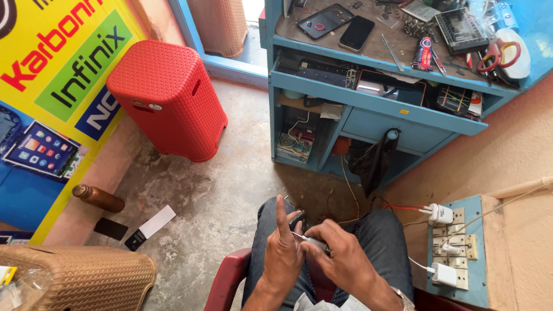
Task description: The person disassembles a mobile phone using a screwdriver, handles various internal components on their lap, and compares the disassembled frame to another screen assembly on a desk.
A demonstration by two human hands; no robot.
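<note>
My left hand (283,249) holds a small dark phone (297,219) over my lap, index finger straight up. My right hand (340,253) pinches a thin screwdriver (308,240), tip against the phone. Red stool (167,98) and blue workbench (374,103) ahead.

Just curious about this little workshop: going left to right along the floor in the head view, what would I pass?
Brown bottle → black card → white card → red plastic stool → blue workbench → wall switchboard with white chargers.
</note>
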